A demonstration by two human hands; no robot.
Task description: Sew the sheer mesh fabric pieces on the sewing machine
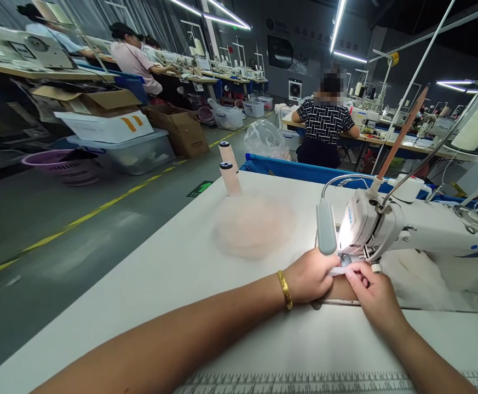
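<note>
Head view: left hand (pixel 309 274) and right hand (pixel 372 287), fingers pinching 1 white strip (pixel 338 271) by sewing machine (pixel 356 216). Probably mid-job; can't see finished stitching.

Sewing machine (pixel 423 221) on right of table (pixel 173 273); spools (pixel 231 179) at far left corner; ruler (pixel 288 383) in foreground.

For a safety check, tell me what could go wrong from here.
The left hand and right hand pinch a strip close beneath the machine's head; if it runs, they might be pricked. The bracelet could snag sheer fabric. The cones stand near the table's edge, so a bump might topple them off.
</note>
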